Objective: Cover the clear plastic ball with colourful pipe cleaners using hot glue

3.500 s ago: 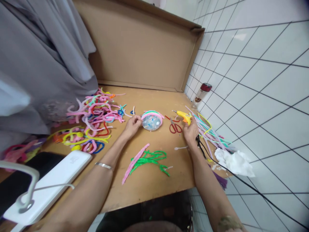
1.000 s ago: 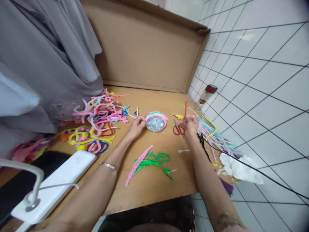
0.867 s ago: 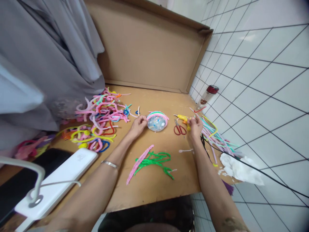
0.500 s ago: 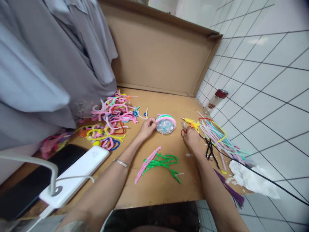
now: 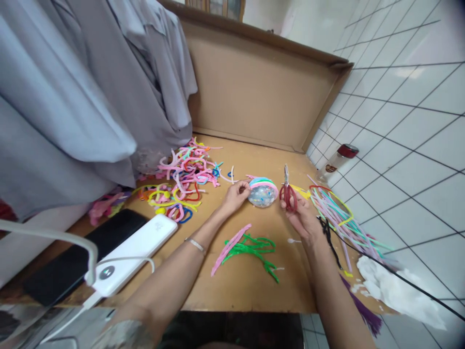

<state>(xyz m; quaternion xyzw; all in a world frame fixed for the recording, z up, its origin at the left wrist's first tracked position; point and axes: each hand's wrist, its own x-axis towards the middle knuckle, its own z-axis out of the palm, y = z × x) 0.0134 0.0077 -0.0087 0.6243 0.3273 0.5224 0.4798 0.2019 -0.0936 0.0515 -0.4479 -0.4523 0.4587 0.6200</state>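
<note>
My left hand (image 5: pixel 236 196) pinches the left edge of a clear round ball (image 5: pixel 263 195) with blue specks inside. Bands of pink, green and blue pipe cleaner curve over the ball's top. In my right hand (image 5: pixel 302 215) are red-handled scissors (image 5: pixel 288 196), held upright with the blades pointing away from me. A yellow glue gun (image 5: pixel 302 192) lies just behind that hand, partly hidden by it. Nearer to me on the table rest green pipe cleaners (image 5: pixel 250 247) and a pink twisted strip (image 5: pixel 229 249).
At left is a heap of coloured pipe cleaners (image 5: pixel 189 169), beside hanging grey cloth (image 5: pixel 156 63). A white power bank (image 5: pixel 136 254) and a black phone (image 5: pixel 90 254) lie nearer. Straight pipe cleaners (image 5: pixel 337 218), white fluff (image 5: pixel 395 291) and a red-lidded jar (image 5: pixel 337 162) line the tiled wall.
My right hand has lifted the scissors from beside the glue gun and turned them upright. My left hand stays at the ball. The whole view has shifted slightly.
</note>
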